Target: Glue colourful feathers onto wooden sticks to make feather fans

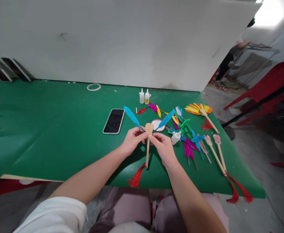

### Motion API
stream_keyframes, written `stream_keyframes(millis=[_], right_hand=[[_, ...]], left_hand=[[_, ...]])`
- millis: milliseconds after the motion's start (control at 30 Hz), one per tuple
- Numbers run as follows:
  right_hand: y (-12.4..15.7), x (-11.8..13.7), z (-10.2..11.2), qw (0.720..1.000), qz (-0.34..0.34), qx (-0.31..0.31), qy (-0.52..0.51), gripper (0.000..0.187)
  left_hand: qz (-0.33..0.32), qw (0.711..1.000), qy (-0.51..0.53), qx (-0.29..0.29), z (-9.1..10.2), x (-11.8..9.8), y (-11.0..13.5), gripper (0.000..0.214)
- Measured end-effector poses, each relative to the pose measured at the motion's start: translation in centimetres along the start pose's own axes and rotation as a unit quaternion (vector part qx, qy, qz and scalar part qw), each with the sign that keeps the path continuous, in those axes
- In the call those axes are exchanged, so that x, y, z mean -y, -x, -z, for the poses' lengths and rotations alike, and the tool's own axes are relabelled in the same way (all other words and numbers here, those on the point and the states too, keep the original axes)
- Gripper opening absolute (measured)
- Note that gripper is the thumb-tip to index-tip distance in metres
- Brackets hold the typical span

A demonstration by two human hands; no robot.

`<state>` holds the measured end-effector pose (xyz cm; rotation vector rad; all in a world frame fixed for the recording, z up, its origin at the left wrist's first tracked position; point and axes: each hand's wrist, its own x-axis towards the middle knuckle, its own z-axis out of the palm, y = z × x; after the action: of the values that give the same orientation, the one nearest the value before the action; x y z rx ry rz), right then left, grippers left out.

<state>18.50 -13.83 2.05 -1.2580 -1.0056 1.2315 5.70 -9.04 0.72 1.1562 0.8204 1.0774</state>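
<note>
Left hand [134,139] and right hand [162,147] are both closed in a pinch on a heart-headed wooden stick [147,155], thumbs meeting just below the heart, over the tabletop [71,136] near its front edge; two blue feathers [132,116] spread from behind the head, and a red tassel [137,176] trails from the lower end. Beside the right hand tilts a white bottle [176,138]; of two upright bottles [142,97] farther back, one wears a yellow label, its print too small to read. Loose coloured feathers [185,123] lie rightward, then two tasselled sticks [215,155] reaching the front corner and a yellow-orange fan [198,109] near the right edge. Left of the hands lies a dark-screened phone [114,121]; beyond it the green surface stretches widest. An upright white panel [120,42] bounds the back; past the right edge stands a red chair [270,81].
</note>
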Motion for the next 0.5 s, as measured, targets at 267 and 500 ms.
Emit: stream_keyframes(millis=[267,500], right_hand=[[-0.3,-0.7,-0.3,0.999,-0.014,-0.003,-0.035,0.025],[1.1,1.5,-0.1,0.996,0.044,-0.055,0.058,0.023]], left_hand=[[0.026,1.0,-0.008,-0.012,0.3,0.6,-0.4,0.028],[0.07,0.993,0.083,-0.055,0.7,-0.5,-0.5,0.026]])
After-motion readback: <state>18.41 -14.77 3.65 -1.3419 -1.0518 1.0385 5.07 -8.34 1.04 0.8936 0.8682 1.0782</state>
